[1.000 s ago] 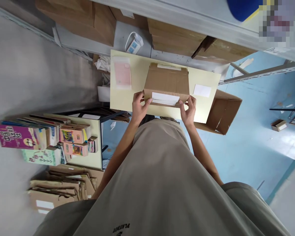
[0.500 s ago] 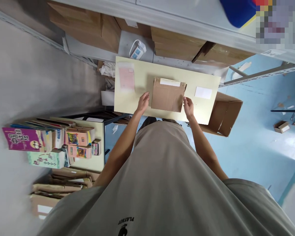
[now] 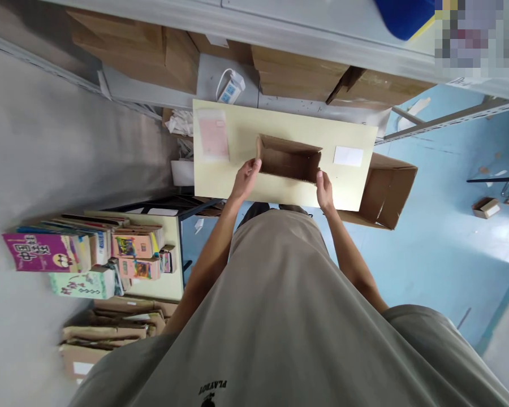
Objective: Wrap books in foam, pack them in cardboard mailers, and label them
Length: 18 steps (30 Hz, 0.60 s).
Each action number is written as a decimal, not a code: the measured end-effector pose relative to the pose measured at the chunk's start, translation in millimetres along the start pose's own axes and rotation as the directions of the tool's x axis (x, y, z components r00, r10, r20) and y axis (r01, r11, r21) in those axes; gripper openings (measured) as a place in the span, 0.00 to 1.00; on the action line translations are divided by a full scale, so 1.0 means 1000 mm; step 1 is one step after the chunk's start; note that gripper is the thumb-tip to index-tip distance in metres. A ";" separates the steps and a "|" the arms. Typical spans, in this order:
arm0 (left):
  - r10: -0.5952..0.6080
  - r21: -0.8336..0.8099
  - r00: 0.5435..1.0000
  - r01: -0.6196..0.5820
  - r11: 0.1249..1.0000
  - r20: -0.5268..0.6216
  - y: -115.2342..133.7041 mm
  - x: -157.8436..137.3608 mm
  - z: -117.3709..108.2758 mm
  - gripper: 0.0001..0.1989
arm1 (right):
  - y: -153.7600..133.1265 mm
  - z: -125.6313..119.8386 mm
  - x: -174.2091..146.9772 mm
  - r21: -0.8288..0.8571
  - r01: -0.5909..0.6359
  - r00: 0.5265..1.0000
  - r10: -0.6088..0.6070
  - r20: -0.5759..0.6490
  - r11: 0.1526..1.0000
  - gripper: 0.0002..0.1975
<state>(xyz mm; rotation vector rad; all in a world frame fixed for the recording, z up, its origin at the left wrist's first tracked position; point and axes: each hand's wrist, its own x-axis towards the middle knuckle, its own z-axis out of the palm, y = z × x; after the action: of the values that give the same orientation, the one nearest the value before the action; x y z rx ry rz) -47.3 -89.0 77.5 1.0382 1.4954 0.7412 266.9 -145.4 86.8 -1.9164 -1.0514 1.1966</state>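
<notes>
Brown and open side up, the box (image 3: 286, 164) is over the middle of the cream table (image 3: 241, 121); whether it rests there or is slightly raised, I cannot tell. The left hand (image 3: 245, 180) grips its near left corner between thumb and fingers, and the right hand (image 3: 324, 191) has thumb and fingers closed on the near right corner. A pink sheet (image 3: 213, 137) lies to the left, a white card (image 3: 348, 156) to the right, and an open carton (image 3: 392, 195) stands past the table's right end.
</notes>
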 end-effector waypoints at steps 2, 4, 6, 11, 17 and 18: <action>-0.052 0.066 0.998 0.054 0.996 -0.033 -0.001 0.001 0.003 0.32 | 0.002 0.000 0.003 -0.024 -0.055 0.998 0.055 0.002 0.998 0.46; -0.050 0.112 0.996 0.057 0.992 -0.069 -0.001 0.005 0.004 0.26 | 0.003 0.000 0.009 -0.037 -0.070 0.997 0.069 -0.019 0.997 0.45; -0.002 0.156 0.997 0.015 0.988 -0.081 0.001 0.012 0.005 0.24 | 0.003 -0.001 0.016 -0.039 -0.034 0.998 0.032 -0.048 0.999 0.43; 0.048 0.243 0.991 -0.016 0.970 -0.128 0.001 0.032 0.002 0.24 | 0.001 -0.003 0.030 -0.138 0.106 0.989 -0.119 -0.084 0.985 0.35; -0.154 0.080 0.954 0.180 0.981 -0.258 -0.014 0.040 -0.004 0.27 | 0.008 -0.004 0.047 -0.165 0.107 0.987 -0.124 -0.100 0.981 0.29; -0.194 0.029 0.946 0.208 0.978 -0.261 -0.017 0.041 -0.004 0.28 | 0.010 -0.003 0.049 -0.119 0.103 0.991 -0.113 -0.078 0.988 0.29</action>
<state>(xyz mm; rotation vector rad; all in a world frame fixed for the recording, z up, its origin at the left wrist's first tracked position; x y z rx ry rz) -54.9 -58.9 45.9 0.8369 1.8248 0.7106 285.8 -108.1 59.4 -1.9527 -1.1852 1.0053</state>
